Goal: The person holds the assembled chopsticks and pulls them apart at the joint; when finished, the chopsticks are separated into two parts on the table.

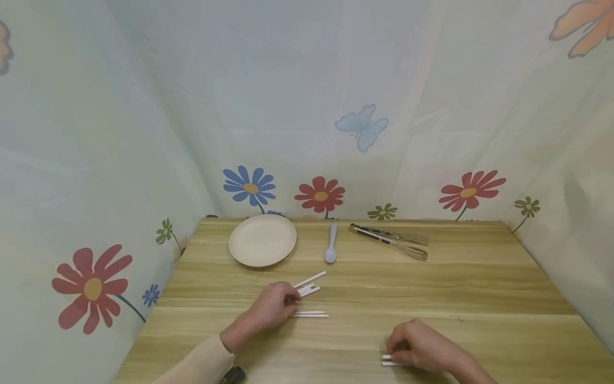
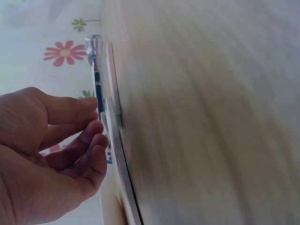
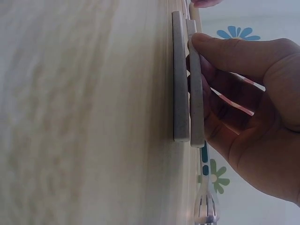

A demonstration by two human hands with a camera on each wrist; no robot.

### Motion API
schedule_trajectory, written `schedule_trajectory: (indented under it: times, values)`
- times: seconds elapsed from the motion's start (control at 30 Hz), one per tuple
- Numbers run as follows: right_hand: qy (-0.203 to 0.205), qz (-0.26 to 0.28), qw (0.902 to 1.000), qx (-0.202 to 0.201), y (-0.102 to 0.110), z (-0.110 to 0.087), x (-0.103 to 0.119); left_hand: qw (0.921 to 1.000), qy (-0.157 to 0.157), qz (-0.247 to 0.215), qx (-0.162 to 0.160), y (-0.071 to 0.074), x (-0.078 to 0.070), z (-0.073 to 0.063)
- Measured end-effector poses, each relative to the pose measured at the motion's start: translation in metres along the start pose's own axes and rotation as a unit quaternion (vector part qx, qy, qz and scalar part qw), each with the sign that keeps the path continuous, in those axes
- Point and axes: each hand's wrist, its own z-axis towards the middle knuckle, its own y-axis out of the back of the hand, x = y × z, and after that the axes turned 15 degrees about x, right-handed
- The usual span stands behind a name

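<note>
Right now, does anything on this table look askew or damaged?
I see no spill or damage. The farthest white stick by the left hand looks askew: it slants in the head view, while the lower stick pair beside that hand lies almost level.

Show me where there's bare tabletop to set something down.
Widest: the right side of the light wooden tabletop, right of the silver metal tongs and the right hand. A smaller patch lies between it and the left hand, around which slim white sticks crowd.
</note>
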Motion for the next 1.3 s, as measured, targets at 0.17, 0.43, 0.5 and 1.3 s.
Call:
schedule_trajectory:
  times: [0.17, 0.43, 0.5, 1.3]
  values:
    - [-0.005, 0.003, 0.9999, 0.009, -0.001, 0.0, -0.001, 0.9998, 0.018, -0.003, -0.005, -0.001, 0.006, 0.0]
    - [-0.021, 0.012, 0.9993, 0.027, 0.0, 0.0, 0.0, 0.9994, 0.031, -0.011, -0.01, -0.001, 0.014, 0.001]
    - [-0.03, 0.016, 0.9989, 0.033, 0.0, -0.001, 0.0, 0.9994, 0.031, -0.012, -0.011, -0.001, 0.015, 0.0]
    - [-0.043, 0.032, 0.9976, 0.044, -0.004, -0.001, -0.003, 0.9984, 0.055, -0.006, -0.005, 0.0, 0.023, -0.001]
